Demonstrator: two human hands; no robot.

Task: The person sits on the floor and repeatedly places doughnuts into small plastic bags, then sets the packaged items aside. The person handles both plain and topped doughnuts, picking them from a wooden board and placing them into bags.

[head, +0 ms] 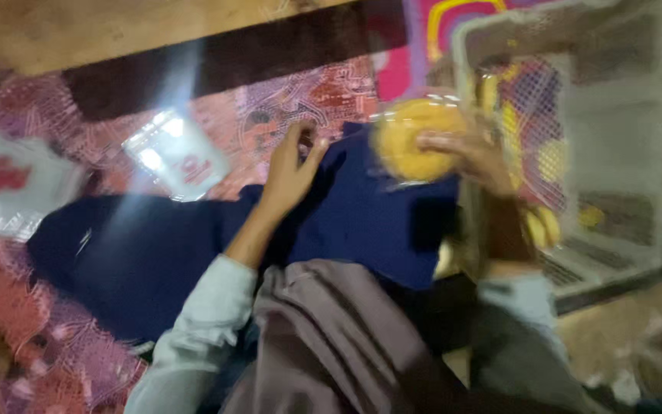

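Pale grey-blue long sleeves, cuffs pushed back from bare left hand (289,172) and right hand (473,157). Nearer, loose folds of taupe-brown cloth over the lap.

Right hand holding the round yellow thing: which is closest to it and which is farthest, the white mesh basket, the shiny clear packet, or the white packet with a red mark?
From the right hand:
1. White mesh basket, right beside it.
2. Shiny clear packet, across the dark blue cloth, on the patterned mat.
3. White packet with a red mark, at the far left edge.
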